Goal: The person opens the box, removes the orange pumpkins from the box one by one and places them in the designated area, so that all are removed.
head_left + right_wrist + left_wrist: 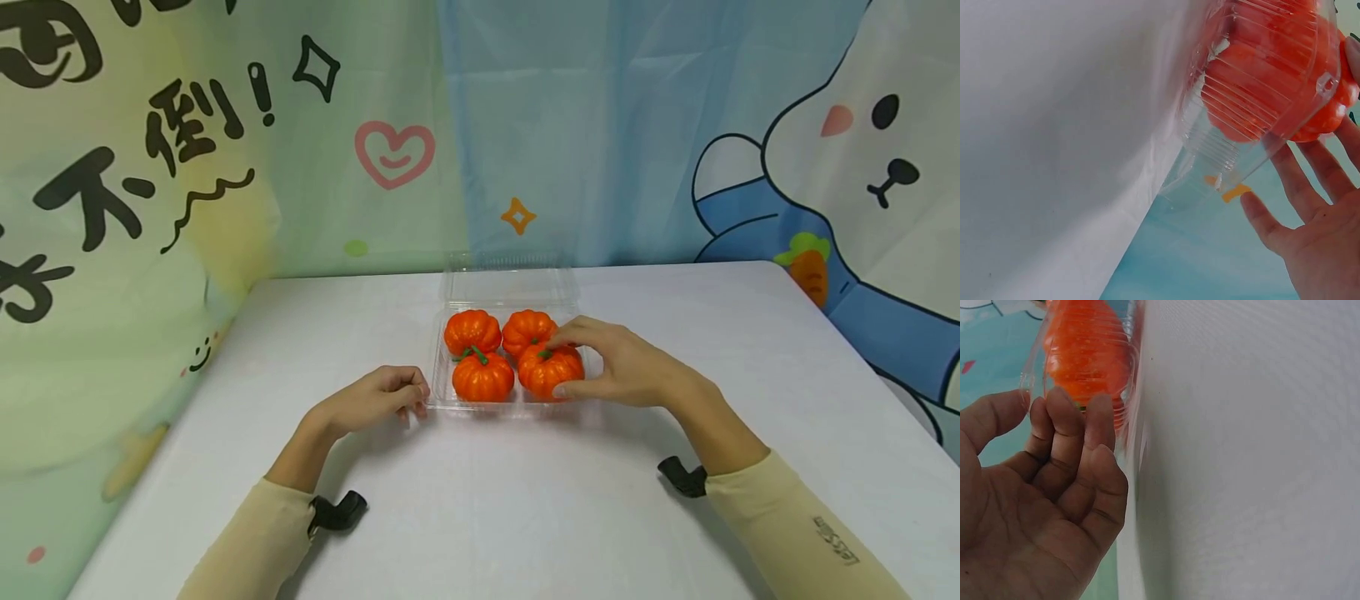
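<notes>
A clear plastic box (480, 406) stands in the middle of the white table (525, 517), its hinged lid (510, 286) open at the back. Several orange toy pumpkins with green stems fill it. My right hand (570, 365) grips the front right pumpkin (546, 375), fingers over its top and thumb at its front. My left hand (397, 393) holds the box's front left corner with curled fingers, beside the front left pumpkin (483, 377). The left wrist view shows the left hand's fingertips (1066, 412) against the box wall. In the right wrist view the fingers (1310, 181) reach past the box (1210, 150).
A printed cartoon curtain (225, 167) hangs behind and to the left of the table. The table's right edge (862, 358) runs close to a rabbit picture. White cloth lies bare in front of the box and on both sides.
</notes>
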Motion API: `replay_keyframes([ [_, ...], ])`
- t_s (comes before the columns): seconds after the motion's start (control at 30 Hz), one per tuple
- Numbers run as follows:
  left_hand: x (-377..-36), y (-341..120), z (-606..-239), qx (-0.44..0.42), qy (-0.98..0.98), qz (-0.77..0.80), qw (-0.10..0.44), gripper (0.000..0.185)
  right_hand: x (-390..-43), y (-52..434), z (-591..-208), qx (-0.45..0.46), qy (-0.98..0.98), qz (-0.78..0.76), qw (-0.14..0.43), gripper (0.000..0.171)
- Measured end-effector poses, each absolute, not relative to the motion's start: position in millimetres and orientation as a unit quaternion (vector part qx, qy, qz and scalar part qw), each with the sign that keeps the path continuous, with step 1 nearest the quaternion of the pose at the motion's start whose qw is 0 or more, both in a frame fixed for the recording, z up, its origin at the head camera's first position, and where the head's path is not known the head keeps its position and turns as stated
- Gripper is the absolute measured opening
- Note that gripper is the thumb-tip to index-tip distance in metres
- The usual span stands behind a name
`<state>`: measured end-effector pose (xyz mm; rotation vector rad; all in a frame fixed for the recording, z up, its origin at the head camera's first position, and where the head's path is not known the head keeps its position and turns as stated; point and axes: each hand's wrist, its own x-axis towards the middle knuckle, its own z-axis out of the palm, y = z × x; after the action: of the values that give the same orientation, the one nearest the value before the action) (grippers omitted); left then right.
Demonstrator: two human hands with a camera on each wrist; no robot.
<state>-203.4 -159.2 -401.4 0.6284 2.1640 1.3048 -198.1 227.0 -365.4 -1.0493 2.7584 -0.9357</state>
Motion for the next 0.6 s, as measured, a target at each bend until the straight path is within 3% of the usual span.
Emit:
replay_keyframes([
  [0.6,-204.3,-158.6,-402.8,0.231,0.799,0.486,0.269,0.019,-195.8,237.1,-357.4,-0.376,0.866,-0.319,-0.086,0.055],
])
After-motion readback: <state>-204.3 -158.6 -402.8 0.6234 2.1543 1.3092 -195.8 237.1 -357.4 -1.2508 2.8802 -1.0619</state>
